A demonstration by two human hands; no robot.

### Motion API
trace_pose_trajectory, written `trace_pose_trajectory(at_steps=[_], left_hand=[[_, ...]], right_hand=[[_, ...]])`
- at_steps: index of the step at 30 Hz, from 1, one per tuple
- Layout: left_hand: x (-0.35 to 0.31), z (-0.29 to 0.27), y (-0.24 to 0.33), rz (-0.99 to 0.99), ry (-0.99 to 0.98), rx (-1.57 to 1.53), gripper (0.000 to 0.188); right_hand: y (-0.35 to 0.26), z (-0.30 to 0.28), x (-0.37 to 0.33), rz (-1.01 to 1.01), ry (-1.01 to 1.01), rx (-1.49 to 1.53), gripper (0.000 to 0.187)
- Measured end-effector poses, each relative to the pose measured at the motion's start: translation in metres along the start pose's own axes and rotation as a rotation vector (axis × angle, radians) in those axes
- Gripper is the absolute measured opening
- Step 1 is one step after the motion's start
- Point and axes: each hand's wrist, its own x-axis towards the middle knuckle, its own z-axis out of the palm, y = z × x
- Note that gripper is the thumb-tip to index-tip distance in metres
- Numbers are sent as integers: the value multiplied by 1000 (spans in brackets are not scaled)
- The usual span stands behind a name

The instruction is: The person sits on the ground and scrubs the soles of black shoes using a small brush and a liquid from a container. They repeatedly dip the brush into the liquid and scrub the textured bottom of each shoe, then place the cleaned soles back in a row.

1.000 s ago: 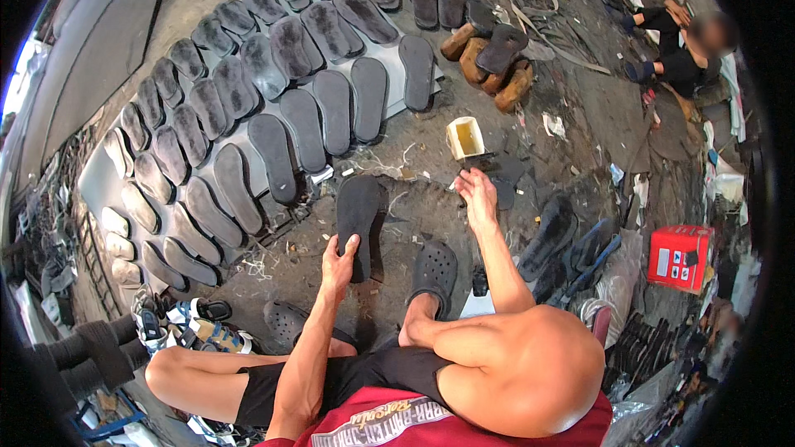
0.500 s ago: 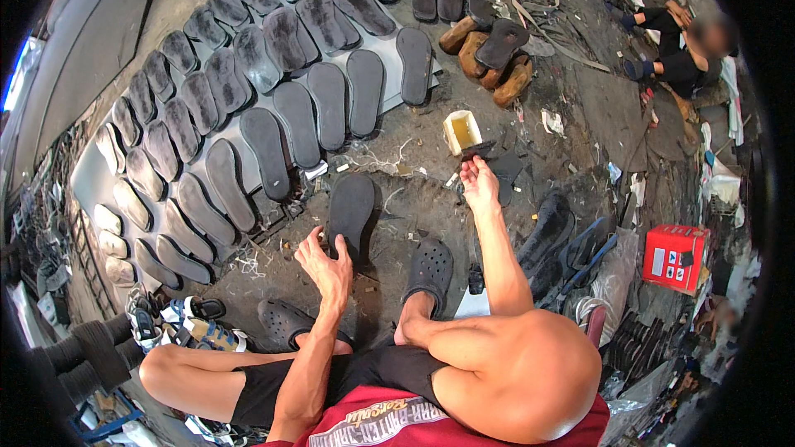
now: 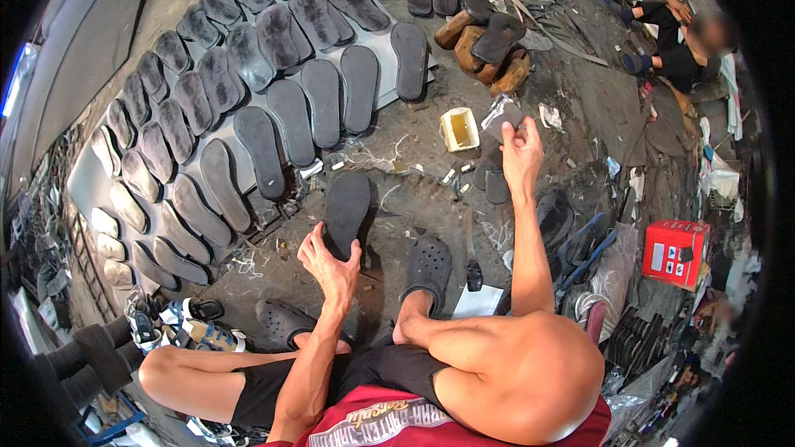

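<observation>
My left hand grips the lower end of a black shoe sole, with its thumb on the right edge and fingers on the left. The sole points away from me above the ground. In my right hand, pinched between thumb and fingers, is a small dark flat piece; a shiny whitish patch shows near its far end. Left of that hand stands an open cream container with yellowish stuff inside. A dark clog is on my foot, below and right of the sole.
Rows of dark soles cover a grey sheet at the left and back. Brown wooden blocks lie beyond the container. A red box stands at the right, and another person sits at the far right.
My right hand has moved from beside the container to the right and away, carrying the small dark piece. My left fingers have closed around the sole's lower end.
</observation>
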Motion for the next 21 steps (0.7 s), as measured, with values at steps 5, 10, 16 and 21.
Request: trace_pose_trajectory(at_steps=[5, 10, 16, 21], left_hand=[[-25, 1, -5, -74, -43, 23, 109], [-35, -1, -11, -112, -37, 54, 114], [-14, -9, 28, 205, 34, -21, 102], [51, 28, 101, 423, -100, -126, 98]], right_hand=[[-5, 31, 7, -295, -151, -270, 41], [-6, 57, 6, -282, -288, -382, 37], [-5, 74, 7, -348, -330, -453, 36], [6, 67, 17, -320, -327, -442, 32]])
